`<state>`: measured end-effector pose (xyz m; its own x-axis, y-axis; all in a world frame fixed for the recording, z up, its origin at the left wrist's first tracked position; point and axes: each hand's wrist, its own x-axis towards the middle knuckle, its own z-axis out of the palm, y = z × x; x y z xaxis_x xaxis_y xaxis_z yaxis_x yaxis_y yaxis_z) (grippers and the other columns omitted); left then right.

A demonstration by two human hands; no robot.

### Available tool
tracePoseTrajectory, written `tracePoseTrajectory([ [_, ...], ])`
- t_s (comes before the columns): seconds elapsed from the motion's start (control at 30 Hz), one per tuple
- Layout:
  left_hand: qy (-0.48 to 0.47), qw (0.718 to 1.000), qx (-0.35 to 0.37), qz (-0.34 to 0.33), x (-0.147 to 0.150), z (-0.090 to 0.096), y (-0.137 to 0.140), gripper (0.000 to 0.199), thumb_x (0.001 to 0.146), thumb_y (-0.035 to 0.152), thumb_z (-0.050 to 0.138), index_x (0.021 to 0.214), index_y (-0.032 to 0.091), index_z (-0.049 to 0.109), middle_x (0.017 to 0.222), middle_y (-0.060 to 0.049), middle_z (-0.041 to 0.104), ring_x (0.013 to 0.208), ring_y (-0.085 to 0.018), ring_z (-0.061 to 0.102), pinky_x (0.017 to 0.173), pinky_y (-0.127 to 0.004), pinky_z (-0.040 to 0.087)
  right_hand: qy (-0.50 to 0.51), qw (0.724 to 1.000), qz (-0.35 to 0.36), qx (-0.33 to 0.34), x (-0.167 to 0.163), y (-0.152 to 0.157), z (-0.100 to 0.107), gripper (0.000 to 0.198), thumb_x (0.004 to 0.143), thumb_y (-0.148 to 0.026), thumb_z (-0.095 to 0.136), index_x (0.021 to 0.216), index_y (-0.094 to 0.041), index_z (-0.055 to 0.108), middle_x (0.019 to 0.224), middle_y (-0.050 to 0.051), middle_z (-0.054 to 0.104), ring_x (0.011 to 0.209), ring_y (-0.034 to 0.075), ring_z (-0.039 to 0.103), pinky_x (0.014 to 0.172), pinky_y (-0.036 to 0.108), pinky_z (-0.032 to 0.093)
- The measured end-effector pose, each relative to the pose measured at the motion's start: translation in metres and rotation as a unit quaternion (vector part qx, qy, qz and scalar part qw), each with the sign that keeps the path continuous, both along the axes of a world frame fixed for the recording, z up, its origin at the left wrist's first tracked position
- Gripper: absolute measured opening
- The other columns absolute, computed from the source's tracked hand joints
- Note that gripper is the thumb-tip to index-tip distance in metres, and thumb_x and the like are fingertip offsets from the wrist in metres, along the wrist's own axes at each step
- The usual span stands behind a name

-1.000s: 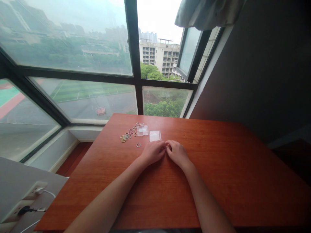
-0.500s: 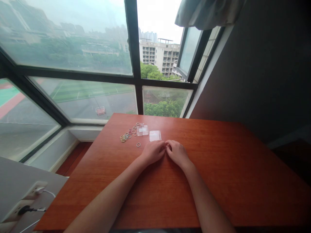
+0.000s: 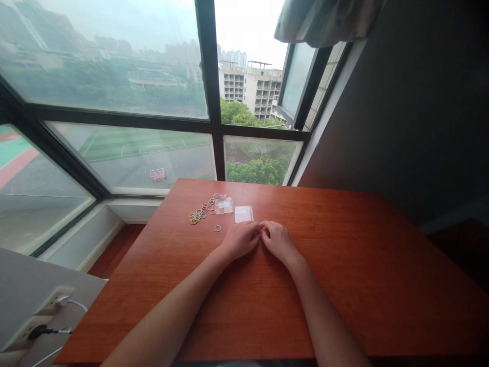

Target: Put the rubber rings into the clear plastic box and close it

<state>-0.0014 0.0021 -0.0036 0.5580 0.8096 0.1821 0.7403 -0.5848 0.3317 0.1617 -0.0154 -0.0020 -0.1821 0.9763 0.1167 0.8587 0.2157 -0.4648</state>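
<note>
Nothing has shifted: left hand [image 3: 240, 238] and right hand [image 3: 280, 240] rest knuckles-up on the table [image 3: 344, 265], curled fingertips meeting — anything pinched too small to tell; clear bag [image 3: 244, 213] just beyond.

High-rise room: wooden table [image 3: 344, 265] against big windows [image 3: 114, 76] over a sports field.

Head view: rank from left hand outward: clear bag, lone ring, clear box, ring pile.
From the left hand:
1. Clear bag, just beyond the fingers.
2. Lone ring, to its left.
3. Clear box, farther back.
4. Ring pile, far left.
</note>
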Motion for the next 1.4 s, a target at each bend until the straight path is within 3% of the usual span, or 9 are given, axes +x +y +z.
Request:
tracePoseTrajectory([
  [1.4, -0.002, 1.000, 0.004, 0.000, 0.0003, 0.0022, -0.0013, 0.012, 0.085, 0.023, 0.046, 0.087, 0.021, 0.058, 0.083, -0.002, 0.065, 0.074, -0.017, 0.058, 0.062, -0.026, 0.037, -0.001, 1.000, 0.002, -0.001, 0.0006, -0.0008, 0.0008, 0.018, 0.087, -0.018, 0.049, 0.094, -0.023, 0.064, 0.093, 0.002, 0.068, 0.089, 0.017, 0.060, 0.076, 0.024, 0.039],
])
